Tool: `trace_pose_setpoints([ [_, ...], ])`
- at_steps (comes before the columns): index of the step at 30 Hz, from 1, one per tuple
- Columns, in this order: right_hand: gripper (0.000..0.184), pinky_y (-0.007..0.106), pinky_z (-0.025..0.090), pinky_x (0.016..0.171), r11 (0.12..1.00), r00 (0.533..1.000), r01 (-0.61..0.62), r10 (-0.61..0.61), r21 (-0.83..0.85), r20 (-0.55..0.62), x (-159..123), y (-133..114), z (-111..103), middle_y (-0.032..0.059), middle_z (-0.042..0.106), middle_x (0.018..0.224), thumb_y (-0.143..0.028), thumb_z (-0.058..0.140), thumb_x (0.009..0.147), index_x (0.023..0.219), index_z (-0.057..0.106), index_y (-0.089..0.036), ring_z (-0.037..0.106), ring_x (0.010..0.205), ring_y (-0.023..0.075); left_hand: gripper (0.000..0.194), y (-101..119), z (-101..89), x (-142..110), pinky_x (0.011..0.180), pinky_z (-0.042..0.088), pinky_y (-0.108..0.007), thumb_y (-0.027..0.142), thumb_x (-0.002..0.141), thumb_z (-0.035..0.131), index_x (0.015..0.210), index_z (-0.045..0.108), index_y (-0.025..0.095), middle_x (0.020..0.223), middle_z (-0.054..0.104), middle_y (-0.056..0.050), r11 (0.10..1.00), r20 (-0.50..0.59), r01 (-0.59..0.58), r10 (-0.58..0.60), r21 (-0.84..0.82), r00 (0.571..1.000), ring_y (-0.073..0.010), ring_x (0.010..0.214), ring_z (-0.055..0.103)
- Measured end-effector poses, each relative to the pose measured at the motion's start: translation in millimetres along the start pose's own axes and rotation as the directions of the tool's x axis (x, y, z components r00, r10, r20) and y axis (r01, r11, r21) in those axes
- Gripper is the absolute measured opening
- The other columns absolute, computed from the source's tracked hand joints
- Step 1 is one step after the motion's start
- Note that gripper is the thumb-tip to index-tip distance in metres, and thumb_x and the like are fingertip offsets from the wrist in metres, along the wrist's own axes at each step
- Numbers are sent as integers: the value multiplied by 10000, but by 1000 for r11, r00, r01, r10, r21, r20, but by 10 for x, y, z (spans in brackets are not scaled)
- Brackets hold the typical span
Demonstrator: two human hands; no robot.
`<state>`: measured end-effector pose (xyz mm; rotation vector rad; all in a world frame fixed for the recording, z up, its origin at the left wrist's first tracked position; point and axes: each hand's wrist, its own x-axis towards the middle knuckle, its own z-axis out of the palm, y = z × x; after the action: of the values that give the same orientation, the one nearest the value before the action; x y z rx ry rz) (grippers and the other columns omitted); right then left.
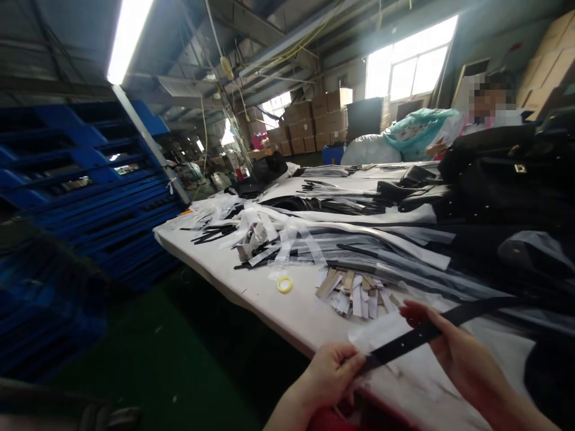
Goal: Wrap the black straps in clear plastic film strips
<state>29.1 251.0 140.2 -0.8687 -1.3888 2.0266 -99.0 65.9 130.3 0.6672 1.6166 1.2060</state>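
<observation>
A black strap (pixel 402 345) with small holes along it stretches across the near edge of the white-covered table (pixel 251 291). My left hand (pixel 331 372) is closed on its near end, thumb against the fingers. Farther up, my right hand (pixel 453 344) holds the strap between thumb and curled fingers. Past my hands the strap runs right, towards dark material. White paper (pixel 380 328) lies beneath it. Just beyond is a loose pile of white and grey card strips (pixel 357 294), with a yellow ring (pixel 279 286) to its left.
Long straps in clear plastic (pixel 381 248) and white strips cover much of the table. Black bags (pixel 494 173) are heaped at right, with a person (pixel 487 111) behind them. Blue pallets (pixel 99 227) stand stacked left, beside a green floor (pixel 148 371). Cartons (pixel 314 123) stand behind.
</observation>
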Motion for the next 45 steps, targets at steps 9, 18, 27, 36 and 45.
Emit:
trace_pose_setpoints([
  [9,592,494,312,1153,998,974,-60,54,20,220,-31,-28,244,91,700,1200,-673,620,786,1182,732,-248,552,1249,331,621,-21,-90,-87,506,304,-209,699,904,389,600,490,167,545,445,20,894,-174,-230,315,384,933,-100,542,400],
  [18,653,485,360,1105,996,952,-66,80,-57,294,-81,70,289,102,726,1125,-724,672,720,1130,751,-222,598,1174,325,564,-9,38,2,487,308,-216,636,946,356,656,524,182,520,478,23,881,-84,-288,342,376,936,-102,483,417],
  [27,626,514,336,1098,992,960,-11,46,-125,278,-67,130,168,100,731,1112,-704,685,725,1118,754,-221,615,1133,330,501,-41,193,120,531,336,-226,558,976,356,691,534,186,576,504,13,863,-135,-338,411,375,901,-117,541,445],
  [36,544,470,356,1080,999,976,43,-47,22,214,97,-230,-9,108,733,1080,-654,601,839,1135,734,-218,626,1108,285,500,70,251,198,408,297,-201,597,955,358,687,501,200,498,489,39,932,-110,-259,293,253,950,-91,388,437],
  [45,604,327,445,714,988,978,87,-62,-124,198,43,-262,-42,119,725,1038,-672,536,868,1142,736,-173,612,840,218,463,325,352,338,406,316,-180,541,966,379,742,567,182,502,496,48,898,-144,-337,387,283,911,-68,372,427],
])
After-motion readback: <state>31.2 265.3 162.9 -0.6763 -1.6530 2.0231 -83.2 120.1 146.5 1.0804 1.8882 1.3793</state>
